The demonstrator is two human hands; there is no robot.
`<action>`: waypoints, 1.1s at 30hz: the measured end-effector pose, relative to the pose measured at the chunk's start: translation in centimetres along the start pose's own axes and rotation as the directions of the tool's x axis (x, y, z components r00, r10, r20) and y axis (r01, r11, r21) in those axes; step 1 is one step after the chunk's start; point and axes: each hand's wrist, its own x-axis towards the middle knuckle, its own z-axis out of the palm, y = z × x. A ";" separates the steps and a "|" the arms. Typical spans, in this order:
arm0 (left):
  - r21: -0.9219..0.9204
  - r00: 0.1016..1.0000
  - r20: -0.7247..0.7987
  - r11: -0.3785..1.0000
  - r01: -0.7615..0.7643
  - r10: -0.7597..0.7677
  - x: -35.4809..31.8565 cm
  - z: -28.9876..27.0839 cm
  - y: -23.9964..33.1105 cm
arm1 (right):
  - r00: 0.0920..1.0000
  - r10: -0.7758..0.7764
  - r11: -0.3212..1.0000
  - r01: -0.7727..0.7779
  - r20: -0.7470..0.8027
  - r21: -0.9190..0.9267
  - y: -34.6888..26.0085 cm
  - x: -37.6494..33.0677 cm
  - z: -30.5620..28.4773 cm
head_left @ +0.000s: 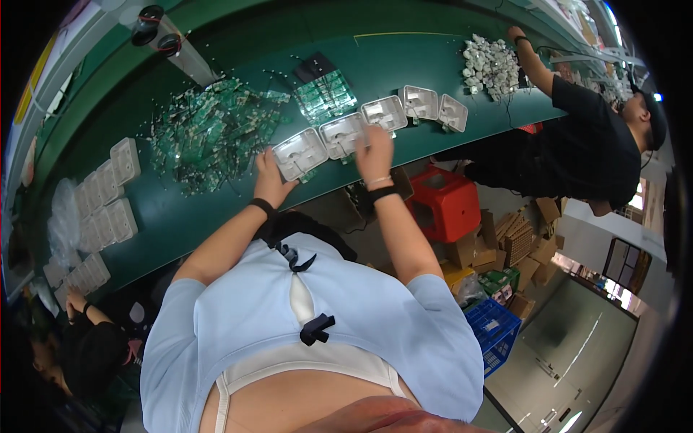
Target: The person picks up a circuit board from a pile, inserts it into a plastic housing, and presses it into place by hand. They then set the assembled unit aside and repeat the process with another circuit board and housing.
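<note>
Leftmost housing: the white, rectangular plastic tray (299,154) lay 1st of 5 along the green bench (195,225), its long axis rising rightward.
Nearer hand: the left hand (271,184), at its left end; pinching or not, I couldn't tell.
Right hand (375,155): hovered beside housing 2; its grip was unclear.

The leftmost white housing (298,150) and the second white housing (338,133) sit side by side, slightly angled, near the green surface's (164,229) edge. Both are shallow rectangular shells, open sides up, moulded inner walls showing.
</note>
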 end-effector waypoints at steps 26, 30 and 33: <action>-0.283 0.924 0.356 0.958 -0.036 0.140 2.6 3.0 5.2 | 0.940 0.339 0.745 -0.296 -0.042 -0.598 22.1 3.7 -7.3; -0.477 0.878 0.410 0.879 -0.023 0.245 3.5 6.0 7.1 | 0.886 0.435 0.673 -0.439 -0.163 -0.595 24.6 4.9 -9.2; -0.526 0.836 0.484 0.850 0.043 0.257 3.8 7.2 6.7 | 0.858 0.462 0.802 -0.513 -0.226 -0.306 23.9 5.4 -9.4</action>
